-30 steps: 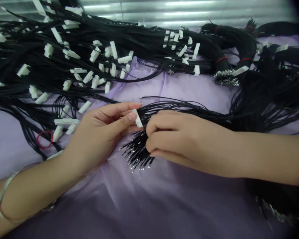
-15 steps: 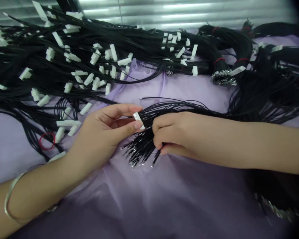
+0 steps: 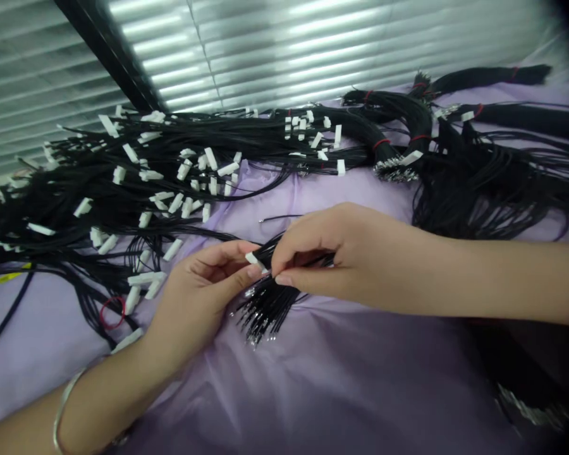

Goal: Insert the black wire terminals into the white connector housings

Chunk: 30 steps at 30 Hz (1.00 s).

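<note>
Now the right hand point(image 3: 327, 253) has moved up from the loose wire ends and pinches the black wires point(image 3: 268, 309) just beside the white connector point(image 3: 252, 258). The left hand point(image 3: 199, 294) clamps that connector between thumb and fingers, both hands close together above the lilac sheet point(image 3: 360, 373), forearms reaching in from either side.

Blk wires point(image 3: 171, 136) w/ white connectors point(image 3: 210, 158), bundles tied w/ red bands point(image 3: 380, 143); silver tips point(image 3: 260, 316) on loose ends. Lilac sheet point(image 3: 341, 373), pale folds, darker toward bottom. Window blinds point(image 3: 284, 57) = silver-grey horiz stripes. Red rubber band point(image 3: 100, 311) on sheet, silver bangle point(image 3: 61, 411) on L wrist. Yellow bit point(image 3: 12, 273) far left, prob tape, hard to tell.
</note>
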Tool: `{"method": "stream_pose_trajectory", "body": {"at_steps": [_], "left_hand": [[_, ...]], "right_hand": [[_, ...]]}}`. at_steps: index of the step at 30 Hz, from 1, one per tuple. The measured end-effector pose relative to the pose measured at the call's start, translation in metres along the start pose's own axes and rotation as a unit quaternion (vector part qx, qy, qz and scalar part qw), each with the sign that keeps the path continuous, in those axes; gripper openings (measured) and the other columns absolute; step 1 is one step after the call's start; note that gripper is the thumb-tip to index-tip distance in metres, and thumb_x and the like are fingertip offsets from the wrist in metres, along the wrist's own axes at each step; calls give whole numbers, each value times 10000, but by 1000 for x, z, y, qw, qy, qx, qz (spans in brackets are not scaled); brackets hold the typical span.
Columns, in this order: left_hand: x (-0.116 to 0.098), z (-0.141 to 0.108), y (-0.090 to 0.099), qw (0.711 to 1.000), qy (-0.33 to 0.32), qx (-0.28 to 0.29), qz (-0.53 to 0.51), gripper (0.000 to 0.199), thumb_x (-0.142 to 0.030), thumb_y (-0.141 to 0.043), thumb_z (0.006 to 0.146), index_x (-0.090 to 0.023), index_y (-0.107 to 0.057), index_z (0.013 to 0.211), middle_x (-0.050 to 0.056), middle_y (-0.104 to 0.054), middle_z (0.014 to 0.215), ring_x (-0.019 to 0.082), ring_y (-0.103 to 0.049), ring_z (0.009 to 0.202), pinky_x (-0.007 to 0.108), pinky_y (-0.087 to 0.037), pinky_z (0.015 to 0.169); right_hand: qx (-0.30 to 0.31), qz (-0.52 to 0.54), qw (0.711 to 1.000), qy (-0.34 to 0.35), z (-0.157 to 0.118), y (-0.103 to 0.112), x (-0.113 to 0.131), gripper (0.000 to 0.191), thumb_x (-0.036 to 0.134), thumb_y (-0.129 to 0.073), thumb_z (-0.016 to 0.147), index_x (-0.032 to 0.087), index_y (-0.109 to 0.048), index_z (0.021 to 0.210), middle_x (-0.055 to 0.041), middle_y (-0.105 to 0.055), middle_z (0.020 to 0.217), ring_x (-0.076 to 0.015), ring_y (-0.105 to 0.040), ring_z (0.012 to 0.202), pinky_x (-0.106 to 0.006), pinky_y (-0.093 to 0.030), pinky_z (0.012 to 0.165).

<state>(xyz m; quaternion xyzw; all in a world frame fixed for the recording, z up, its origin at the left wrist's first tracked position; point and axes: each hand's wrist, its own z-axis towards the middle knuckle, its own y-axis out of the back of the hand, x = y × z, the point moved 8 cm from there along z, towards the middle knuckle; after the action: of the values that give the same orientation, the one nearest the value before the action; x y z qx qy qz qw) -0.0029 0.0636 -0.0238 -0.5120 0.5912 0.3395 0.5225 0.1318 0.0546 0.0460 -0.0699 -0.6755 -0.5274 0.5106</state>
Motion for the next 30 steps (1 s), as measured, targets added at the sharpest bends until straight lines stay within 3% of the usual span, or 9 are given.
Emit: {"method": "stream_pose_trajectory", "body": {"at_steps": [4, 10, 16, 21, 26, 30], "left_hand": [[0, 1, -2, 1000, 26, -8, 6, 193, -145, -771, 696, -185, -735, 881, 41, -739, 888, 165, -683, 822, 232, -536, 786], [2, 2, -5, 998, 51, -6, -26, 195, -132, -761, 715, -196, -729, 896, 14, -744, 862, 114, -687, 788, 187, -539, 799], [3, 3, -3, 999, 50, -1, -15, 175, -142, -729, 751, -179, -718, 921, 30, -735, 908, 133, -677, 840, 214, -535, 827], [3, 5, -4, 999, 50, 7, -13, 180, -143, -747, 728, -172, -716, 903, 26, -727, 824, 129, -673, 789, 217, -538, 805], [-1, 6, -4, 998, 57, -20, -31, 199, -123, -773, 680, -149, -720, 871, 48, -734, 867, 156, -683, 784, 234, -557, 764], [-1, 5, -5, 998, 55, 1, -28, 189, -129, -778, 679, -156, -729, 859, 45, -738, 809, 150, -691, 740, 215, -560, 736]], "right_hand": [[-31, -13, 999, 10, 0, 3, 2, 121, 195, -558, 833, 181, -649, 754, 69, -602, 668, -44, -492, 597, -186, -368, 543], [-73, -42, 996, 7, 8, 11, -7, 70, 128, -594, 809, 159, -639, 766, 82, -580, 649, -25, -466, 571, -178, -363, 585], [-38, 5, 999, 28, 7, 4, -9, 78, 134, -597, 809, 167, -667, 821, 78, -629, 688, -29, -534, 600, -152, -392, 565], [-24, -29, 999, 19, 7, 3, -7, 106, 166, -577, 813, 173, -681, 795, 42, -648, 735, -61, -549, 634, -185, -407, 572], [9, -80, 995, 55, 0, 0, 12, 123, 112, -495, 837, 142, -607, 793, -26, -609, 897, -92, -539, 808, -219, -419, 746], [2, -74, 996, 39, -2, -1, 12, 122, 117, -483, 826, 153, -578, 758, 24, -589, 733, -63, -483, 642, -202, -370, 609]]}}
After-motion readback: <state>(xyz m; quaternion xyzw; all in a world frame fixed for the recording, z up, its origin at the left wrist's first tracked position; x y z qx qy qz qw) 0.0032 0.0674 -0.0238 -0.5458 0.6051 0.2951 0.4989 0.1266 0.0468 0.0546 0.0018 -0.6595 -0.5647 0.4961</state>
